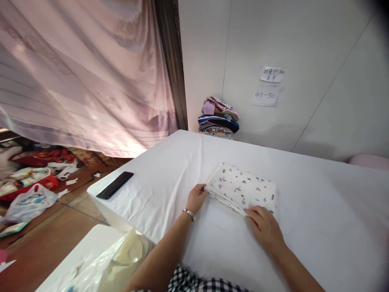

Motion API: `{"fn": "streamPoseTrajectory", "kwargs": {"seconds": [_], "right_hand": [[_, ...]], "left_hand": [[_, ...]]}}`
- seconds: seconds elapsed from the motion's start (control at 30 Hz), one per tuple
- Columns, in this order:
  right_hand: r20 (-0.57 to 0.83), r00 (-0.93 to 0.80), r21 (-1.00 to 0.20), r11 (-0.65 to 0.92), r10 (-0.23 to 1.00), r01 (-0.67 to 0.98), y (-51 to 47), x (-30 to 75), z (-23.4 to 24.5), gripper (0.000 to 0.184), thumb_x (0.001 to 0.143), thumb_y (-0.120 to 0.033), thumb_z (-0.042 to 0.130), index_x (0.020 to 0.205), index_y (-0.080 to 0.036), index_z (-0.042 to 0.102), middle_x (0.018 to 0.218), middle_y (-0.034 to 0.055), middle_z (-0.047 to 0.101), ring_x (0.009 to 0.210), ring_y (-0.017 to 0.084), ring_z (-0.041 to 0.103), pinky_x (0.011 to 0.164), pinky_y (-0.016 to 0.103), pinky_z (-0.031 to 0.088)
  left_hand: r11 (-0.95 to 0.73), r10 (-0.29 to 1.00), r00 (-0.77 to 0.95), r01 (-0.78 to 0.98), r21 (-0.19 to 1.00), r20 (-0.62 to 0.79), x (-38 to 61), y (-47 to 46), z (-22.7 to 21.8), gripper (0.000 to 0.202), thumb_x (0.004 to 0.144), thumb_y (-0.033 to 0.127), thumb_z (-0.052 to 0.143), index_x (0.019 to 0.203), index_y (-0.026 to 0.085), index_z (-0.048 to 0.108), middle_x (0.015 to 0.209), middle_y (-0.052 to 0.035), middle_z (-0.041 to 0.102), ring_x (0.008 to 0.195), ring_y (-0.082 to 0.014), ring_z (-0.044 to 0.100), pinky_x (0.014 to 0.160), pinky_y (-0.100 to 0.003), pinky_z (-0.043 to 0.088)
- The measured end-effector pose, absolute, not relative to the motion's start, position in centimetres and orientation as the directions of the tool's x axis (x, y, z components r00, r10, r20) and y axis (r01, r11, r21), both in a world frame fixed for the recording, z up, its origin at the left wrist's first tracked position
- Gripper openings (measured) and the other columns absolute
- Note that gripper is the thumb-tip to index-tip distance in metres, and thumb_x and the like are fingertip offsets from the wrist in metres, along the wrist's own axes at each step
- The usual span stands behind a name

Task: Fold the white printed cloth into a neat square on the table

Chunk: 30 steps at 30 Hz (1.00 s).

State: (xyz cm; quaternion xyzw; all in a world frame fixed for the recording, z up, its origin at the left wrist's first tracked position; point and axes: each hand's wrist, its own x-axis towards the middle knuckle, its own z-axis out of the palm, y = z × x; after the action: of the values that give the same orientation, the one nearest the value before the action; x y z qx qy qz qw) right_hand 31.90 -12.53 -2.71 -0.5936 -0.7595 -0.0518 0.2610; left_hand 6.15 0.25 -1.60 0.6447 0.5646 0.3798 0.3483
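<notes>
A folded white cloth [240, 184] with small printed motifs lies on the white-covered table [170, 166]. Its stacked layers show along the near edge. My left hand [197, 198], with a bracelet at the wrist, pinches the cloth's near left corner. At the near right part of that edge, my right hand [266, 227] has its thumb and fingers closed on the cloth. The undersides of both grips are partly hidden.
A black phone [115, 185] lies at the table's left edge. Folded fabrics [218, 117] are stacked by the wall at the back. A plastic bag [118, 259] sits on a white surface at lower left. A pink curtain [91, 73] hangs at left.
</notes>
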Motion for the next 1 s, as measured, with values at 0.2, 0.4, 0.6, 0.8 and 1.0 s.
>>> {"fn": "streamPoseTrajectory", "kwargs": {"seconds": [0.2, 0.4, 0.6, 0.8, 1.0], "right_hand": [[0.469, -0.162, -0.231, 0.297, 0.868, 0.927, -12.47, 31.87, -2.55, 0.027, 0.089, -0.026, 0.039, 0.099, -0.024, 0.064, 0.089, 0.0049, 0.058, 0.080, 0.018, 0.054, 0.069, 0.032, 0.044], [0.452, -0.164, -0.234, 0.294, 0.877, 0.927, -12.37, 31.96, -2.77, 0.026, 0.089, -0.026, 0.040, 0.101, -0.023, 0.063, 0.090, 0.0049, 0.057, 0.081, 0.017, 0.053, 0.070, 0.032, 0.044], [0.447, -0.164, -0.240, 0.294, 0.880, 0.925, -12.24, 32.18, -3.04, 0.026, 0.089, -0.027, 0.040, 0.101, -0.023, 0.063, 0.091, 0.0050, 0.057, 0.082, 0.018, 0.053, 0.071, 0.033, 0.044], [0.445, -0.168, -0.241, 0.298, 0.880, 0.924, -12.25, 32.07, -2.73, 0.027, 0.089, -0.026, 0.040, 0.101, -0.023, 0.063, 0.090, 0.0051, 0.057, 0.081, 0.018, 0.053, 0.070, 0.033, 0.044], [0.444, -0.159, -0.246, 0.290, 0.882, 0.925, -12.41, 32.03, -2.67, 0.026, 0.089, -0.027, 0.040, 0.101, -0.023, 0.063, 0.090, 0.0046, 0.057, 0.081, 0.017, 0.053, 0.070, 0.032, 0.044]], "left_hand": [[-0.136, 0.991, 0.076, 0.536, 0.833, 0.113, 6.40, 0.42, -1.72, 0.019, 0.074, 0.021, 0.052, 0.088, 0.020, 0.065, 0.084, -0.0006, 0.064, 0.074, -0.0129, 0.058, 0.071, -0.025, 0.046], [-0.118, 0.993, 0.075, 0.593, 0.797, 0.091, 6.52, 0.71, -1.74, 0.016, 0.074, 0.019, 0.052, 0.084, 0.019, 0.065, 0.084, -0.0008, 0.064, 0.073, -0.0123, 0.056, 0.069, -0.024, 0.042], [-0.082, 0.997, 0.043, 0.628, 0.774, 0.071, 6.56, 1.06, -1.97, 0.012, 0.074, 0.018, 0.053, 0.082, 0.018, 0.063, 0.078, -0.0007, 0.063, 0.072, -0.0126, 0.055, 0.066, -0.023, 0.040], [-0.075, 0.996, 0.013, 0.652, 0.754, 0.088, 6.79, 1.01, -1.97, 0.012, 0.076, 0.016, 0.051, 0.080, 0.018, 0.062, 0.079, -0.0016, 0.063, 0.073, -0.0133, 0.055, 0.066, -0.023, 0.039], [-0.058, 0.997, -0.009, 0.641, 0.766, 0.082, 6.73, 0.77, -1.82, 0.012, 0.076, 0.016, 0.050, 0.081, 0.017, 0.061, 0.078, -0.0021, 0.063, 0.073, -0.0139, 0.056, 0.066, -0.024, 0.040]]}}
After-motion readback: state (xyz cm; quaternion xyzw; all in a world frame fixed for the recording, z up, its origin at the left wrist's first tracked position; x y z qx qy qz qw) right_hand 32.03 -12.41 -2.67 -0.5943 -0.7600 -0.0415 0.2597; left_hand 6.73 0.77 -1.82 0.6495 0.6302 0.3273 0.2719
